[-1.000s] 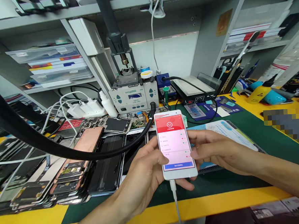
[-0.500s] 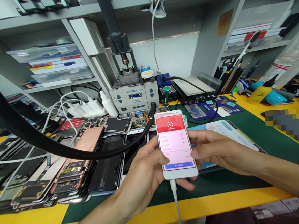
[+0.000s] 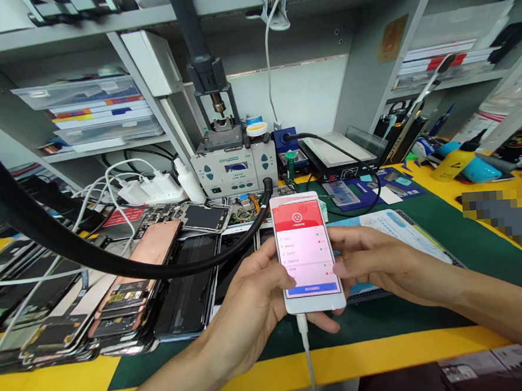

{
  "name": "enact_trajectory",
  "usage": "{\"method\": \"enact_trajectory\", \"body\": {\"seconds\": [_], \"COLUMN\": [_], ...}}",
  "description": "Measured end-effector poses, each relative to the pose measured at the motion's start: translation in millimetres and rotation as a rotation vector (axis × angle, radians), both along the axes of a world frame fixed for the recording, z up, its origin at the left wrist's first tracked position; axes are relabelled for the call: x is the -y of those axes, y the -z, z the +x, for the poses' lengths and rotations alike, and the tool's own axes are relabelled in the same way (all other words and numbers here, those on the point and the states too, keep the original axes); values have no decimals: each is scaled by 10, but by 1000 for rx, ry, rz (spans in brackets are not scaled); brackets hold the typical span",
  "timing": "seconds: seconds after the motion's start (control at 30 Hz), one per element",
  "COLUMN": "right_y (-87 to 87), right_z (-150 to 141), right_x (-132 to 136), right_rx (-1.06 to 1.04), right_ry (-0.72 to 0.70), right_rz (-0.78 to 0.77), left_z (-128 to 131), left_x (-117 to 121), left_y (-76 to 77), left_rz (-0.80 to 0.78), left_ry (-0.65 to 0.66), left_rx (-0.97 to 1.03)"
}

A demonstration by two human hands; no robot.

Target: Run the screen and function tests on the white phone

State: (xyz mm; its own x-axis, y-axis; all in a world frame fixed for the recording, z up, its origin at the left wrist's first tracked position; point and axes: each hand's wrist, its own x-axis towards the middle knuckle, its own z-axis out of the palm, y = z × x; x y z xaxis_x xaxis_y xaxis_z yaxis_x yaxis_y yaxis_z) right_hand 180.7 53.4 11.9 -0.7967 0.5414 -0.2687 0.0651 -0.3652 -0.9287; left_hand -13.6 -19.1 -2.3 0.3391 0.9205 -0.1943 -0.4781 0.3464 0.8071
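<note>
A white smartphone (image 3: 307, 251) is held upright above the front of the green mat, its screen lit. The screen has a red top with a frowning face, a list with green and red dots, and a blue bar below. My left hand (image 3: 260, 293) grips the phone's left side, its thumb over the lower left of the screen. On the other side, my right hand (image 3: 375, 265) holds the right edge with its thumb at the screen's border. Some fingers are hidden behind the phone. A white charging cable (image 3: 303, 328) is plugged into its bottom end.
Stacked phone parts (image 3: 133, 274) lie at the left. Behind the phone stands a hot-air rework station (image 3: 237, 167), its thick black hose (image 3: 159, 269) arching across the left. A yellow bottle (image 3: 455, 159) is at the right, and the green mat (image 3: 426, 226) covers the yellow bench.
</note>
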Motion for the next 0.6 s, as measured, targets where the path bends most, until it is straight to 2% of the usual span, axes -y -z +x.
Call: {"method": "enact_trajectory", "body": {"seconds": [0.6], "right_y": [1], "right_z": [-2], "right_x": [-9], "right_rx": [-20], "right_ry": [-18], "right_rz": [-7], "left_z": [5], "left_x": [6], "left_y": [-18], "left_rz": [-3], "left_ry": [-6], "left_rx": [10]}}
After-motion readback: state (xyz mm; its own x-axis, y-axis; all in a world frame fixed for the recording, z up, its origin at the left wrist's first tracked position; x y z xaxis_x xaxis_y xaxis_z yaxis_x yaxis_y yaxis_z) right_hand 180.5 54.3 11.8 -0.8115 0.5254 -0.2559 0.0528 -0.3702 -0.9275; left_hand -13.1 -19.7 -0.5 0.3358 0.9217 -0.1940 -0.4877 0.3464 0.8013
